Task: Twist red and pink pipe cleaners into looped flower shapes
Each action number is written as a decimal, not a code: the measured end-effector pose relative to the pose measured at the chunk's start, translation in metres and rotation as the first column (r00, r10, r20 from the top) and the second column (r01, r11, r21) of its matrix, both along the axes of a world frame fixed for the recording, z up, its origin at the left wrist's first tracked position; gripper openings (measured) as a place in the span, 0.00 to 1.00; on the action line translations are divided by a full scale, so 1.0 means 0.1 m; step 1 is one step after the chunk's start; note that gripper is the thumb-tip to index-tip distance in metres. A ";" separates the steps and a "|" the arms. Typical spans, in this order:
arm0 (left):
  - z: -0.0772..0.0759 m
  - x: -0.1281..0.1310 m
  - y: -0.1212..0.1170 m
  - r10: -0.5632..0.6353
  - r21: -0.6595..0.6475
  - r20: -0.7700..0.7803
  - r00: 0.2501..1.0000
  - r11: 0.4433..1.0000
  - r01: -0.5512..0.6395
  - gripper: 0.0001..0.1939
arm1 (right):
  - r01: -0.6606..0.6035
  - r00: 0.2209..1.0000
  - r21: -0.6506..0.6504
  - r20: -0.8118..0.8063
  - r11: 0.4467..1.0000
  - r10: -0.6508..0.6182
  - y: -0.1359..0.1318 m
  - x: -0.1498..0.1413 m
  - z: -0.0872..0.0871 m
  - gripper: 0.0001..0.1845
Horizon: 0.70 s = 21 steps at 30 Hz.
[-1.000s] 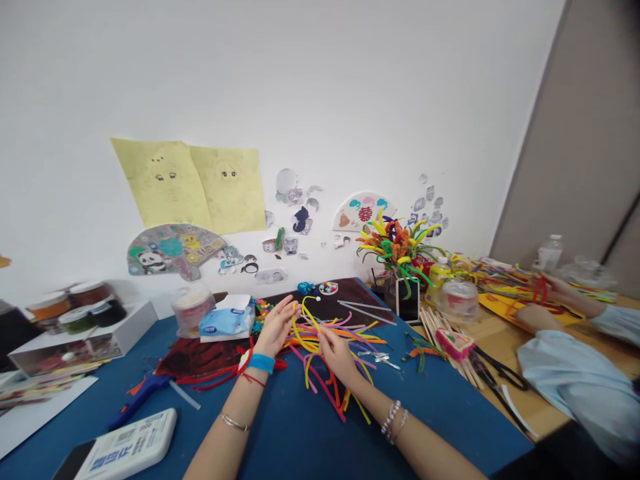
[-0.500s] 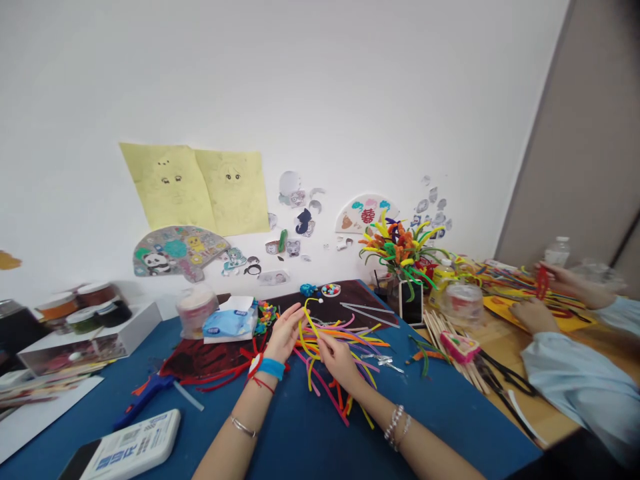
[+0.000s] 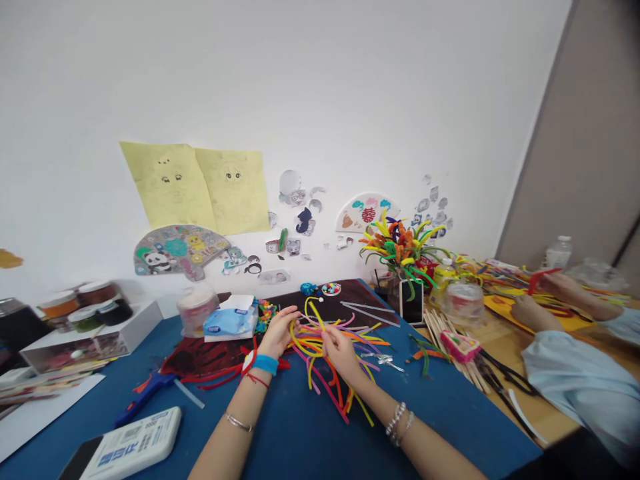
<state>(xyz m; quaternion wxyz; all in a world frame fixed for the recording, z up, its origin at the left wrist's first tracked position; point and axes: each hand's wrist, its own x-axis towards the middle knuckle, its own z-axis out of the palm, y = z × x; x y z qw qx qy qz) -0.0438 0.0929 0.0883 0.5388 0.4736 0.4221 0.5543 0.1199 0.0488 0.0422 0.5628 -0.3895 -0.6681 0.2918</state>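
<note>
A yellow pipe cleaner [image 3: 313,309], bent into a curve, spans the gap between my two hands. My left hand [image 3: 280,332], a blue band at its wrist, has its fingers bent around one end. My right hand [image 3: 342,353] pinches the other part between thumb and fingertips. Beneath and between the hands spreads a loose pile of pipe cleaners [image 3: 336,395] in orange, yellow, pink and purple. Left of my left hand, red pipe cleaners [image 3: 220,379] lie on a dark red sheet. A small white ball [image 3: 321,300] rests just beyond the yellow curve.
A blue glue gun [image 3: 145,398] and a white power bank [image 3: 143,440] lie at left. Behind are a tissue pack [image 3: 231,323] and a bead dish [image 3: 331,289]. A pipe-cleaner bouquet [image 3: 400,247], phone [image 3: 411,303] and wooden sticks [image 3: 450,343] stand or lie right. A co-worker's hand [image 3: 535,313] works beyond.
My left hand has shifted slightly left and its fingers have curled more. The yellow pipe cleaner's curve has changed shape. The co-worker's red strip has tilted from upright towards level.
</note>
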 end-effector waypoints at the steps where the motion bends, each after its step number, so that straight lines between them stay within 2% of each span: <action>1: 0.02 -0.08 0.01 -0.006 -0.001 -0.046 0.999 1.000 0.006 0.13 | 0.003 0.999 -0.022 -0.039 1.000 -0.004 0.04 0.03 0.00 0.18; 4: 0.08 -0.37 0.00 -0.035 0.006 -0.253 0.967 0.999 0.038 0.12 | 0.062 0.995 -0.088 -0.073 0.994 -0.069 0.17 0.14 -0.02 0.20; 7: 0.12 -0.62 -0.05 -0.089 -0.022 -0.521 0.849 0.996 0.091 0.17 | 0.119 0.992 -0.130 -0.023 0.984 -0.123 0.30 0.27 -0.04 0.21; 8: 0.12 -0.67 -0.07 -0.108 -0.041 -0.628 0.771 0.994 0.106 0.19 | 0.134 0.990 -0.132 -0.014 0.982 -0.137 0.33 0.32 -0.05 0.20; 9: 0.12 -0.70 -0.09 -0.130 -0.073 -0.760 0.636 0.991 0.115 0.21 | 0.153 0.988 -0.131 -0.010 0.979 -0.156 0.36 0.35 -0.06 0.20; 10: 0.11 -0.71 -0.10 -0.150 -0.109 -0.882 0.446 0.987 0.115 0.23 | 0.177 0.984 -0.130 -0.005 0.976 -0.179 0.39 0.39 -0.08 0.20; 11: 0.10 -0.71 -0.11 -0.166 -0.146 -0.961 0.223 0.984 0.105 0.24 | 0.205 0.978 -0.127 0.000 0.970 -0.207 0.42 0.42 -0.09 0.20; 12: 0.08 -0.69 -0.11 -0.177 -0.175 -0.984 0.016 0.980 0.089 0.25 | 0.236 0.971 -0.123 0.004 0.964 -0.238 0.44 0.45 -0.10 0.20; 13: 0.06 -0.67 -0.11 -0.185 -0.196 -0.974 -0.129 0.978 0.071 0.26 | 0.267 0.963 -0.116 0.009 0.957 -0.268 0.45 0.48 -0.11 0.20; 14: 0.04 -0.66 -0.11 -0.194 -0.209 -0.962 -0.191 0.976 0.058 0.26 | 0.298 0.954 -0.107 0.014 0.949 -0.298 0.47 0.51 -0.12 0.20; 19: -0.05 -0.61 -0.07 -0.237 -0.249 -0.942 -0.239 0.968 0.023 0.27 | 0.421 0.907 -0.038 0.035 0.906 -0.420 0.51 0.57 -0.14 0.18; 21: -0.07 -0.60 -0.07 -0.223 -0.231 -0.948 -0.225 0.973 0.009 0.25 | 0.454 0.890 -0.002 0.046 0.891 -0.454 0.52 0.57 -0.15 0.18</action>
